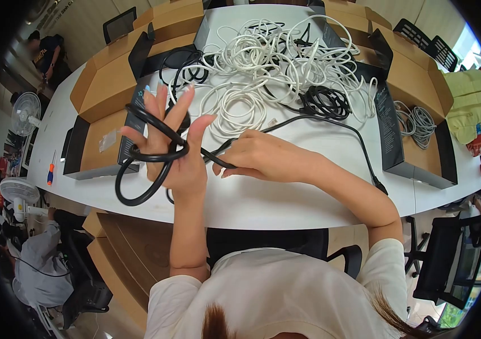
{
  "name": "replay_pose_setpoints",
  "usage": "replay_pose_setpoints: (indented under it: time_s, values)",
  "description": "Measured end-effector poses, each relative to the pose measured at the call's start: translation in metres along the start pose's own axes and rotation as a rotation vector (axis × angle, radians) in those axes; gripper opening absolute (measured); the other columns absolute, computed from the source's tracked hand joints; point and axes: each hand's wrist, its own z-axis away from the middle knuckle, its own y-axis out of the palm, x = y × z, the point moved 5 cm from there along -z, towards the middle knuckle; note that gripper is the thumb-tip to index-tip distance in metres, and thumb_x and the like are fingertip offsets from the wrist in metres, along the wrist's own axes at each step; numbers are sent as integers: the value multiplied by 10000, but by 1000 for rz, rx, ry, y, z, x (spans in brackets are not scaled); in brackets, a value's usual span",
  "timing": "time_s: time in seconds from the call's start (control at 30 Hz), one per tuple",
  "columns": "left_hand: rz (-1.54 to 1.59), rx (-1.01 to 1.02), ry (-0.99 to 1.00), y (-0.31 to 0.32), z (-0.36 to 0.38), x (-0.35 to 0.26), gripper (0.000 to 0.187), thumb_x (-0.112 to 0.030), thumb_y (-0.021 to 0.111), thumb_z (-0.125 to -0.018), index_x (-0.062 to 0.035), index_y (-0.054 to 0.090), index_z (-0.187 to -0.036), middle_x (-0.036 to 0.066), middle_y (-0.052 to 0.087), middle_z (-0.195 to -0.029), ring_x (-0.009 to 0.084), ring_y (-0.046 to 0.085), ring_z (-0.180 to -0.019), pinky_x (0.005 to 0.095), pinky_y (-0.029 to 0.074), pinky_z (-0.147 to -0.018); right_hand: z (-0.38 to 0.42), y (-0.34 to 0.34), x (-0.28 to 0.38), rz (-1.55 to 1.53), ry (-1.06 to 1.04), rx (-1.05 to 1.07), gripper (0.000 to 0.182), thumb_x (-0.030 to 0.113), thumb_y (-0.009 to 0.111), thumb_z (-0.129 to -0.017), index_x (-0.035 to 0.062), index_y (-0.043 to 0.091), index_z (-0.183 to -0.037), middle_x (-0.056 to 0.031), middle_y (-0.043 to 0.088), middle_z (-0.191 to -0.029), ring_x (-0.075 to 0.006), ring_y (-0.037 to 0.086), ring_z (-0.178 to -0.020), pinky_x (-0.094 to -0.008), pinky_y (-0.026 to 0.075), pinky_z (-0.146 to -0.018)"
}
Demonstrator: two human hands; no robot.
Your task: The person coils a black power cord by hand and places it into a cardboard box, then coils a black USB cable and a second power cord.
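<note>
Black cable (156, 157) is looped round my left hand (175, 138), above the white table (285, 206). Left hand: raised, fingers spread wide, cable draped about them. Right hand (254, 152): lower, fingers closed on the cable. Beyond: white cables (269, 53), tangled, between open boxes (102, 141). Room: fans (20, 192) left, office chair (444, 254) right.

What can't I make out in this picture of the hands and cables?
All in the head view:
Grip of the right hand on the black cable: partly hidden by the hand itself.
Number of white cables: hidden by their overlapping.
Print on the box at the right: too small.
Inside of the floor box: partly hidden by the table.
</note>
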Motion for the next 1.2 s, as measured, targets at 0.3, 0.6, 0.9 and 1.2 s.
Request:
replay_pose_setpoints:
  time_s: [0.3,0.6,0.9,1.2]
  values:
    - [622,136,-598,6,-15,49,470,-306,271,-988,33,344,-1305,142,442,-1321,222,511,-1114,333,379,-990,2,7,-4,260,24,51,175,164,527,-870,103,551,-1032,-34,609,-774,-205,568,-741,-349,402,-737]
    - [853,36,-516,2,-5,59,632,-367,453,-930,13,218,-1378,94,514,-1090,234,512,-1082,384,345,-963,2,4,4,280,84,31,254,333,518,-883,80,503,-868,-89,516,-578,-292,513,-572,-369,394,-598]
    - [423,852,-253,9,7,42,1278,-288,904,-411,-6,144,-1399,5,496,-742,196,589,-843,304,447,-807,6,-2,1,428,-38,-34,282,372,556,-837,97,498,-810,-32,464,-521,-241,498,-498,-330,390,-554]
    - [66,728,-78,2,-3,53,516,-315,809,-587,14,618,-935,76,620,-871,189,503,-536,310,418,-516,-1,-34,-9,542,-230,-396,339,387,612,-788,77,572,-919,-71,577,-621,-239,585,-626,-344,441,-628]
